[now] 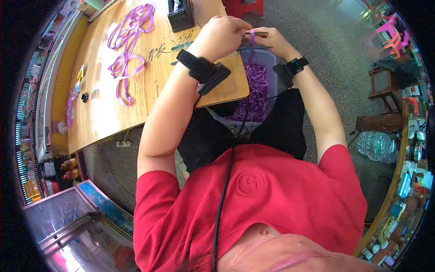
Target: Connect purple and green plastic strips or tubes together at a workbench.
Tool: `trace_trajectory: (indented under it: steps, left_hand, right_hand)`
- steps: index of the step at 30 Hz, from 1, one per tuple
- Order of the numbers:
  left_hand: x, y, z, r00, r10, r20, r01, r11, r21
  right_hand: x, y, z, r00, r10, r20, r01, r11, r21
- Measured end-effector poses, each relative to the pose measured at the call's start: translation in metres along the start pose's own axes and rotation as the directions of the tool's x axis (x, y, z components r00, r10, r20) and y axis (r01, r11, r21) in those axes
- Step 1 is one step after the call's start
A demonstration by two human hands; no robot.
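Note:
My left hand [224, 36] reaches over the table's right edge, its fingers closed in a pinch at a strip of purple ribbon [252, 40]. Facing it, my right hand [275, 43] is closed around a thin dark stick [259, 33], with the ribbon hanging between the two hands. Just below the fingertips lies a longer dark bar [257, 47]; what it is and what supports it I cannot make out. Under my hands, a pale plastic bin [273, 68] stands between my knees, holding a heap of purple ribbon [257, 88]. Both wrists wear black strapped devices.
Looped purple ribbon [131, 34] lies across the wooden table [167, 86], near a black tissue box [180, 16] and a small black knob [84, 97]. A black cable [226, 181] runs down my front. A large clear bottle [376, 146] and wooden stool [383, 84] stand to the right.

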State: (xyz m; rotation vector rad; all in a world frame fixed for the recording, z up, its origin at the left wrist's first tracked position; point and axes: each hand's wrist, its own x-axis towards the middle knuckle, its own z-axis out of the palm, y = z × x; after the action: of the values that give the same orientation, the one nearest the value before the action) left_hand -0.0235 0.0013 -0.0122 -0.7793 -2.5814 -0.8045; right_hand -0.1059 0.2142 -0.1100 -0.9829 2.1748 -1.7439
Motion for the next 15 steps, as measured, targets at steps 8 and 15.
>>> trace_trajectory:
  steps: [8,15]
  left_hand:
    - [-0.002,-0.023,0.023,0.995,0.01,0.1,-0.025,0.989,0.145]
    - [-0.002,-0.027,0.022,0.993,0.069,0.096,-0.08,0.99,0.112]
  right_hand:
    - [-0.014,0.016,0.021,0.998,-0.044,-0.051,0.047,0.998,0.049]
    - [-0.057,0.025,0.048,0.92,0.392,-0.011,-0.35,0.834,0.426]
